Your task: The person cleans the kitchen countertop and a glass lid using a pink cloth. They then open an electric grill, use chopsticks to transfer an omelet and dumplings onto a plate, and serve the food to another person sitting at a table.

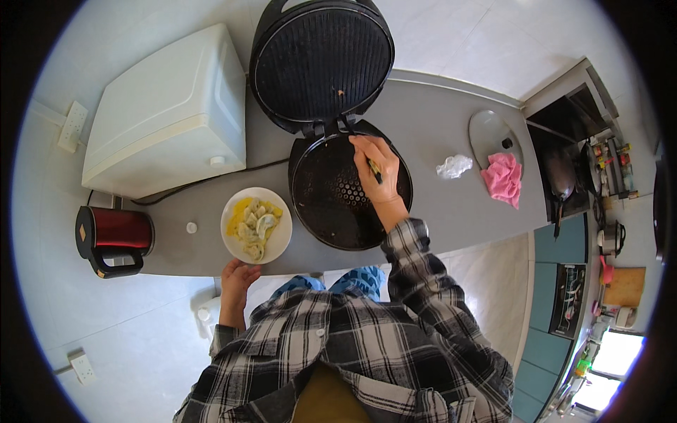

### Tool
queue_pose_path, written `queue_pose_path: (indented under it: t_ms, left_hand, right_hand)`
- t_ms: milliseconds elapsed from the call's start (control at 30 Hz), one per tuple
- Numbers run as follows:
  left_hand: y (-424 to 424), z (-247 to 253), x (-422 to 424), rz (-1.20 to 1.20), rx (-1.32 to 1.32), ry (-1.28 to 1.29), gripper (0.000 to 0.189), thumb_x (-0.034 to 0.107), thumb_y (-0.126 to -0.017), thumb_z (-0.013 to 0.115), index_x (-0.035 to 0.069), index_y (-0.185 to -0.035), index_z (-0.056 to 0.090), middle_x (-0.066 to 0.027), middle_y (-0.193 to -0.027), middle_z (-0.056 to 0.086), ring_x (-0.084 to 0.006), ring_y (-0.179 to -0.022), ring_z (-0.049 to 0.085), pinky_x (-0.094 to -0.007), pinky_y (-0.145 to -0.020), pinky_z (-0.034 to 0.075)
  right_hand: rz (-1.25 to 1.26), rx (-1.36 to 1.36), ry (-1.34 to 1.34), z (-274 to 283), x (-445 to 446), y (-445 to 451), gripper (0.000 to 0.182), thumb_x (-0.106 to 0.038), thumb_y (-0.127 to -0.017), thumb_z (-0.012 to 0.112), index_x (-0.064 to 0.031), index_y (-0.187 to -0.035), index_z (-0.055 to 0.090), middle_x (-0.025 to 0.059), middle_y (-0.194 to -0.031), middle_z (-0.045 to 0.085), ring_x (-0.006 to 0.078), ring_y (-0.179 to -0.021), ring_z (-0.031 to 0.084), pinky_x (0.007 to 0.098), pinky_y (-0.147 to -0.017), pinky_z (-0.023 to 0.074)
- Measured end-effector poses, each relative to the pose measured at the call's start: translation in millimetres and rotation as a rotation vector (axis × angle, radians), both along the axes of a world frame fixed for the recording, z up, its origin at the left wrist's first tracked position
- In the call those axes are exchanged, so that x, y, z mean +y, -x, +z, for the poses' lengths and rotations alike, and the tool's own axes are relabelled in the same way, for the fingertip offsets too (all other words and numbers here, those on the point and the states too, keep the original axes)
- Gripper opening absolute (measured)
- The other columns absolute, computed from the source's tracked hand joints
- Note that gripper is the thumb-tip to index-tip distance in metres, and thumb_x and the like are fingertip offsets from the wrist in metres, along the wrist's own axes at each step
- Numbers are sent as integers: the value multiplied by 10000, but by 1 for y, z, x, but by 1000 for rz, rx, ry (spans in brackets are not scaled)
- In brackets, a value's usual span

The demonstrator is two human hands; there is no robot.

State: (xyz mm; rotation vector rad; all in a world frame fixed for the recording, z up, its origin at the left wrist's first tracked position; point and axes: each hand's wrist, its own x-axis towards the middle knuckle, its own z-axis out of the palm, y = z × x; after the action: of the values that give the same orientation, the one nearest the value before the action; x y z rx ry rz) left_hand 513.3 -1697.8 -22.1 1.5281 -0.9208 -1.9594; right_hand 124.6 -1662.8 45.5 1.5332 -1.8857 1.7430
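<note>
My right hand [376,164] is closed on a thin dark-handled utensil with a yellow part, above the lower plate of a round black electric griddle [328,211]. The utensil's far end points toward the hinge, and its tip is hard to make out. The griddle's ribbed lid [322,63] stands raised, with a small food scrap on it. To the griddle's left, a white plate [227,247] holds dumplings [259,222] and yellow egg-like food. My left hand [240,275] is at the plate's near rim by the counter edge, fingers slightly curled; whether it grips the rim is unclear.
A white appliance [169,106] and a red electric kettle [121,228] stand left, with a small white cap [191,227] nearby. A black cord runs behind the plate. Crumpled clear plastic [455,166], a pink cloth [502,178] and a glass lid [487,129] lie on the right.
</note>
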Motion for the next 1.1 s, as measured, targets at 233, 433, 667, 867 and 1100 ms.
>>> queue_pose_path:
  t_ms: [233,433,667,867,1100]
  left_hand:
    - [-1,-7,-2,-13,2,3,389,7,-845,421,-47,-1228,463,-141,-1132,566,-262,-910,648,-345,-757,551]
    - [-5,-14,-4,10,-1,-7,410,-4,-840,418,-48,-1246,454,-138,-1144,555,-268,-905,650,-341,-745,555]
    - [-3,-14,-2,-12,25,-1,415,-11,-834,417,-49,-1245,454,-135,-1139,554,-276,-905,652,-345,-739,559]
    - [-5,-9,7,6,1,-11,404,4,-847,425,-44,-1246,461,-127,-1154,547,-266,-916,648,-346,-747,554]
    - [-14,-10,6,17,-18,83,422,23,-829,499,-38,-1246,471,-95,-1115,530,-232,-920,623,-342,-772,535]
  right_hand:
    - [-97,147,67,0,-17,2,254,46,-753,647,-70,-977,679,133,-938,625,291,-815,647,322,-698,529]
    - [-9,69,19,-10,-10,-4,244,50,-755,637,-55,-972,676,138,-934,636,300,-817,648,337,-708,533]
    - [-55,127,70,0,-20,2,248,37,-758,650,-59,-985,674,136,-921,632,299,-808,645,332,-705,530]
    - [44,29,-3,-13,6,-7,249,53,-758,641,-40,-986,675,137,-906,644,292,-790,651,317,-702,526]
    - [-96,-316,9,18,43,-13,146,28,-844,600,13,-978,657,113,-938,665,191,-866,635,273,-785,490]
